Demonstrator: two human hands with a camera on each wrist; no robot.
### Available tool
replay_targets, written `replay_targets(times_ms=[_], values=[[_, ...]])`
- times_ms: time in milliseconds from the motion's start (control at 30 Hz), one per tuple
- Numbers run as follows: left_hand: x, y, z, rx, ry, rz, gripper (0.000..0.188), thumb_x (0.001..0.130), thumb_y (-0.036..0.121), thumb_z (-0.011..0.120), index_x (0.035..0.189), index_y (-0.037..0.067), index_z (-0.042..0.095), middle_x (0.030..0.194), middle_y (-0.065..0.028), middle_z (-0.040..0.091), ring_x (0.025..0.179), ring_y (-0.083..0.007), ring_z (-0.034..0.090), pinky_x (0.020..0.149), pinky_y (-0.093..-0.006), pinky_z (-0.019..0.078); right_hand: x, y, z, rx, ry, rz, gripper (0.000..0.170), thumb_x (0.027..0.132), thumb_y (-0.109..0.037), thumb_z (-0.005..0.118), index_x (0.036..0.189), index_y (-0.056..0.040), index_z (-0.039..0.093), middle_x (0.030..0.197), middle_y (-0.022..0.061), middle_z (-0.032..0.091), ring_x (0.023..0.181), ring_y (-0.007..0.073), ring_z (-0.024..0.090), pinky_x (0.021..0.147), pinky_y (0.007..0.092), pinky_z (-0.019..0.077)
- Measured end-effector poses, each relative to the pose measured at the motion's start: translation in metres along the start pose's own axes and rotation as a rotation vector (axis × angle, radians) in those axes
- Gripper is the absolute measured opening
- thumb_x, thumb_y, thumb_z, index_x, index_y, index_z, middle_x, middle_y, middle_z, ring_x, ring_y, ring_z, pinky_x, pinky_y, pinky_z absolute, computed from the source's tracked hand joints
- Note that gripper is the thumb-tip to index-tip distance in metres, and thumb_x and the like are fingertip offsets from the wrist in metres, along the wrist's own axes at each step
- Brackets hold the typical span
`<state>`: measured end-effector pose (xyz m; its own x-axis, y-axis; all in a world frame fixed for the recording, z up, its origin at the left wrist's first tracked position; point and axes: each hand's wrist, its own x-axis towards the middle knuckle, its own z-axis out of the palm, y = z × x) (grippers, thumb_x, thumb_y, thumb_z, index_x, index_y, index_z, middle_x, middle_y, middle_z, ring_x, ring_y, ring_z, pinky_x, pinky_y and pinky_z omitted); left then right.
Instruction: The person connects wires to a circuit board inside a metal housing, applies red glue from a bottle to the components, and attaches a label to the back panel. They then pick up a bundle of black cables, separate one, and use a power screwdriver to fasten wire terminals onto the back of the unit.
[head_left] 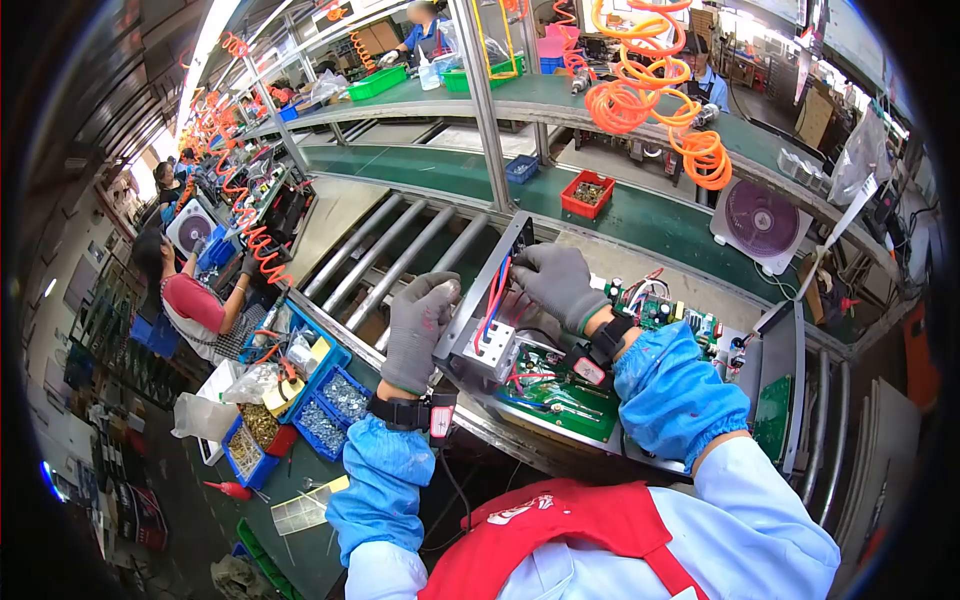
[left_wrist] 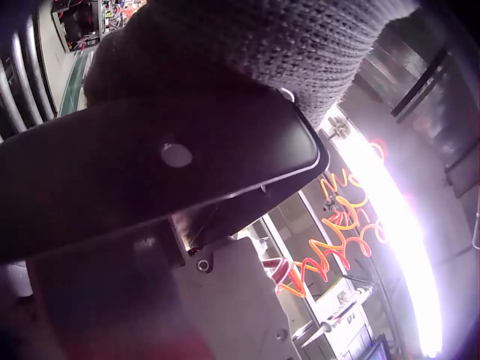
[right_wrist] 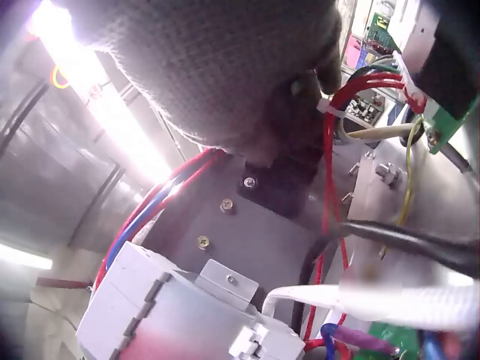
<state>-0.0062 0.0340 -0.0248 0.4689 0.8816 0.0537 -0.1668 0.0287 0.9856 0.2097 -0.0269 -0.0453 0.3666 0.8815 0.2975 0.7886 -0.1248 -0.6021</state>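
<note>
L to R, we see the left hand [head_left: 415,330], gloved, fingers curled & clamped on the edge of the metal panel [head_left: 476,303]. The panel — grey, flat, w/ a turned rim — stands tilted at the L end of an opened unit, btwn both hands. Red & blue wires [head_left: 496,298] run along it to a whitish box [head_left: 492,348]. Next, the right hand [head_left: 560,285] reaches to the panel's inner side; its fingertips are hidden, so we can't tell if they're pinching. Below it we spot a green PCB [head_left: 560,402].

L wrist cam alone gives us a pale round spot [left_wrist: 177,155] on the rim; R wrist cam adds brassy screws [right_wrist: 226,205] & a black part [right_wrist: 279,187] by the glove — head view lacks these.
</note>
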Motion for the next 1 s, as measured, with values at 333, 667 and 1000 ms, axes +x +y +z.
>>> replay_targets(times_ms=[333,667,1000], values=[[-0.001,0.001,0.0,0.129,-0.047,0.066,0.025,0.09,0.017,0.064,0.105,-0.002,0.069,0.078,0.0038,0.06,0.064,-0.0017,0.044,0.058,-0.0182,0.0354,0.003,0.001,0.005,0.161,-0.095,0.168,0.032,0.086,-0.038,0.063,0.098,-0.0097,0.074,0.096,0.0144,0.072,0.094,0.0352,0.067,0.084,0.0434,0.0506],[0.005,-0.011,-0.007,0.101,-0.027,0.056,0.023,0.089,0.015,0.065,0.103,-0.002,0.07,0.081,-0.0009,0.065,0.068,-0.0052,0.054,0.063,-0.0208,0.0436,0.001,0.008,0.008,0.464,-0.065,0.143,0.034,0.085,-0.032,0.068,0.1,-0.0018,0.072,0.09,0.0185,0.071,0.089,0.0301,0.069,0.078,0.0384,0.052],[-0.024,-0.101,-0.044,-0.297,0.088,-0.13,0.028,0.092,0.026,0.062,0.109,0.003,0.066,0.078,-0.0034,0.062,0.063,-0.0117,0.058,0.058,-0.0262,0.0464,-0.008,-0.002,0.01,0.548,0.056,0.168,0.03,0.088,-0.027,0.066,0.101,-0.001,0.07,0.091,0.0128,0.071,0.087,0.0238,0.068,0.079,0.0365,0.052]])
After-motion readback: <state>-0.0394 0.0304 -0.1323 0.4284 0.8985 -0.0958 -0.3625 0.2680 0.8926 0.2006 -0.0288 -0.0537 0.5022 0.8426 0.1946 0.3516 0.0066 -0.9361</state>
